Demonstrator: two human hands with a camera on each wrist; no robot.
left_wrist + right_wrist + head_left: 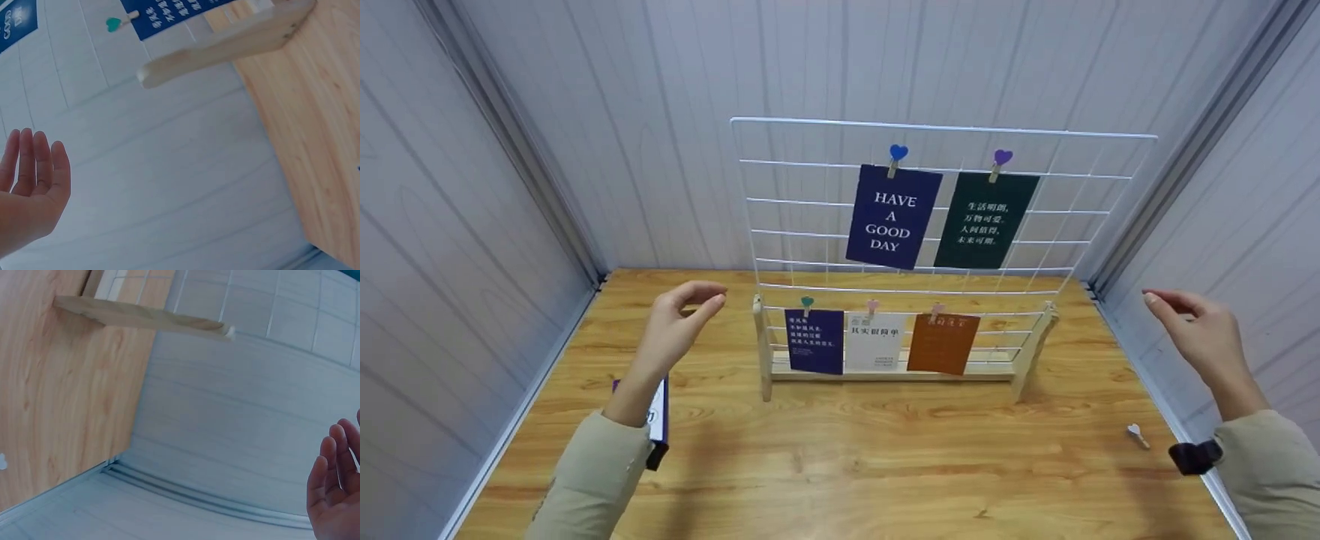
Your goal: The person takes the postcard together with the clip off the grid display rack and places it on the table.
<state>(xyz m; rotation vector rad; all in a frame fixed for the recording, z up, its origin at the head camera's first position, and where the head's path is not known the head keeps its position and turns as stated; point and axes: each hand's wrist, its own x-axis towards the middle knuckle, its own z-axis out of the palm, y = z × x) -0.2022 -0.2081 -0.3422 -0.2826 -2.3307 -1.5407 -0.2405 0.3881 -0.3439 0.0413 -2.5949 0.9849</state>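
Note:
A white wire grid rack on a wooden stand bears several clipped cards. Its upper row has a navy "HAVE A GOOD DAY" card under a blue heart clip and a dark green card under a purple heart clip. Below hang a navy card, a white card and an orange card. My left hand hovers left of the rack, holding nothing, fingers loosely bent. To the rack's right, my right hand is raised likewise, touching nothing.
On the wooden table, a white heart clip lies near the right edge. Partly behind my left forearm is a dark box with a white face. Pale panel walls enclose the table at the back and sides.

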